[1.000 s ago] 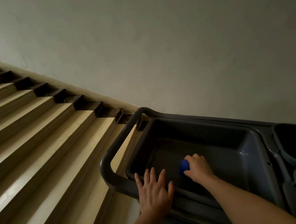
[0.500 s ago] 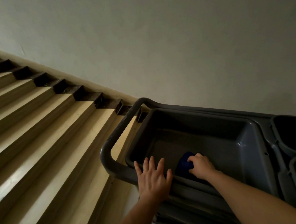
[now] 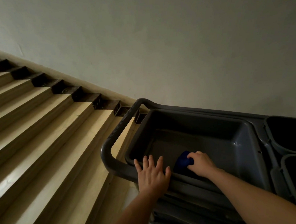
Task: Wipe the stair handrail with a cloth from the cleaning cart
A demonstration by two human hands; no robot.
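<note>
Your right hand (image 3: 201,164) closes its fingers on the crumpled blue cloth (image 3: 182,160) in the grey plastic cart tray (image 3: 241,140); your left hand (image 3: 152,174), fingers spread, braces the near rim. No handrail wiped yet.

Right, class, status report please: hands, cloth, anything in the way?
Left hand flat on cart rim. Right hand shut on blue cloth in the tray. Nothing in the way; handrail not in view.

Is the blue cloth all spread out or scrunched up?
Scrunched up. The cloth is a bunched lump in the tray, gripped by the right hand.
</note>
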